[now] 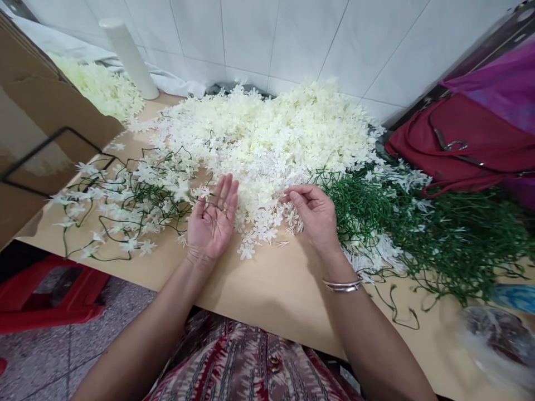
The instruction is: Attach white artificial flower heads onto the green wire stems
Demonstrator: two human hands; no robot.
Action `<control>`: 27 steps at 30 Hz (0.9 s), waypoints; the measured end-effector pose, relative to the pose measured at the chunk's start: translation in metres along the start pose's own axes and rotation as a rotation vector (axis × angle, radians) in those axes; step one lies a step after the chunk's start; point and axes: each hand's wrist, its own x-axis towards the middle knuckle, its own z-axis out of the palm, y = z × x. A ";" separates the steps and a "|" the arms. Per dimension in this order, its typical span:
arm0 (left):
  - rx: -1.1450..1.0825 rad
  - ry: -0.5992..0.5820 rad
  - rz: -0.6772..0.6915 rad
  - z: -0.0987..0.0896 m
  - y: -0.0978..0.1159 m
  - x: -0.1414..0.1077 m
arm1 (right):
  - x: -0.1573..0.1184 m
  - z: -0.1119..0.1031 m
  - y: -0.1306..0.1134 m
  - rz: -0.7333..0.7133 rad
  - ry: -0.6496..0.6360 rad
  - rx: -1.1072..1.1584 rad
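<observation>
My left hand (212, 223) is palm up with its fingers stretched out, beside white artificial flowers on green stems (154, 189). A thin dark line, perhaps a stem, crosses its fingers; a small yellowish spot shows there too. My right hand (313, 214) is closed in a pinch at the front of a large heap of loose cream-white petal flowers (276, 133). Whatever lies between its fingertips is too small to make out. Right of it lie bundled green plastic stems (359, 203). Small pale stamen-like sticks (282, 243) and a single flower (246, 250) rest on the table between my hands.
A cardboard box (45, 111) and black wire frame (58, 131) stand on the left. Behind are a white roll (129, 58) and tiled wall (292, 39). A red bag (463, 139) and plastic-wrapped item (497, 340) are at right; a red stool (54, 295) stands below left.
</observation>
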 end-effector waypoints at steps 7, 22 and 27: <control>-0.156 -0.015 -0.218 -0.001 -0.002 -0.006 | -0.005 0.005 0.006 -0.008 -0.089 -0.131; 0.652 0.219 0.323 0.004 -0.020 0.012 | -0.036 0.036 -0.022 -0.382 -0.867 -0.762; 0.663 0.069 0.312 0.019 -0.031 0.031 | -0.041 0.045 -0.013 -0.383 -0.773 -1.032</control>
